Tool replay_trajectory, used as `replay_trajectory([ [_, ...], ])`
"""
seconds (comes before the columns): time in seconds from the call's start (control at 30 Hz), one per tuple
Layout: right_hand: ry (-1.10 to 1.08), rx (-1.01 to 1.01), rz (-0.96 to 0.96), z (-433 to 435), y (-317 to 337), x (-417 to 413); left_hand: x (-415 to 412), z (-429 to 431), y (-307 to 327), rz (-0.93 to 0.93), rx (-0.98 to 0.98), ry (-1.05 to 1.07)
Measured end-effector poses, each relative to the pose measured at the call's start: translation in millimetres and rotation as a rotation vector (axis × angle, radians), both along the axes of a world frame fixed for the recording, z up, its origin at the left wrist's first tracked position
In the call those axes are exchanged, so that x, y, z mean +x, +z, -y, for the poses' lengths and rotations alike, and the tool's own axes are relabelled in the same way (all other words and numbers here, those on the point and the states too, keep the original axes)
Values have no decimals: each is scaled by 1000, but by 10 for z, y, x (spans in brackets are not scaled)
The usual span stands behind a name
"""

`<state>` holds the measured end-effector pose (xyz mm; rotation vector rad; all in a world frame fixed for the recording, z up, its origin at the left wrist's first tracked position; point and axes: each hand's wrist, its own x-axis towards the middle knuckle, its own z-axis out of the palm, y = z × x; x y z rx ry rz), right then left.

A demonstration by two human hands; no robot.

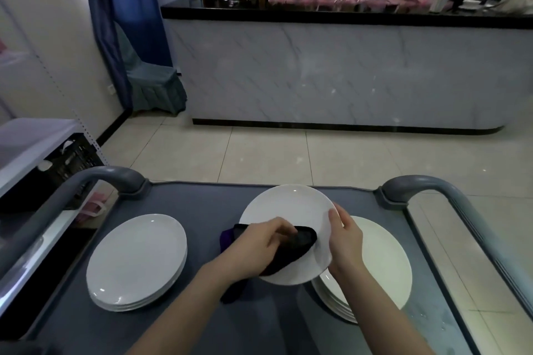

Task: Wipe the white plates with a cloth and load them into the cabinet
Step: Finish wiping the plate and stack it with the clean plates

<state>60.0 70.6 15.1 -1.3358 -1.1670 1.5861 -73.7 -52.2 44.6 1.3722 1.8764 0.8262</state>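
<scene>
A white plate (288, 210) is held tilted above the grey cart top (202, 210). My right hand (344, 236) grips its right rim, thumb on the face. My left hand (259, 242) holds a dark purple-black cloth (300, 242) against the plate's lower face. A stack of white plates (137, 261) lies on the cart's left side. Another stack of white plates (380, 262) lies on the right, partly hidden by the held plate and my right arm.
Grey cart handles rise at the far left corner (115, 179) and far right corner (418, 184). A shelf unit with a black crate (72, 161) stands to the left. Across the tiled floor is a marble-fronted counter (331, 72), a person behind it.
</scene>
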Motion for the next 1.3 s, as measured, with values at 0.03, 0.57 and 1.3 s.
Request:
replay_trajectory([
  [0.03, -2, -3, -8, 4, 8, 10, -35, 6, -1, -85, 24, -32],
  [0.57, -32, 62, -61, 14, 36, 77, 231, 273, -182, -480, 21, -249],
  [1.3, -93, 118, -43, 92, 53, 123, -39, -210, -491, -615, -74, -4],
])
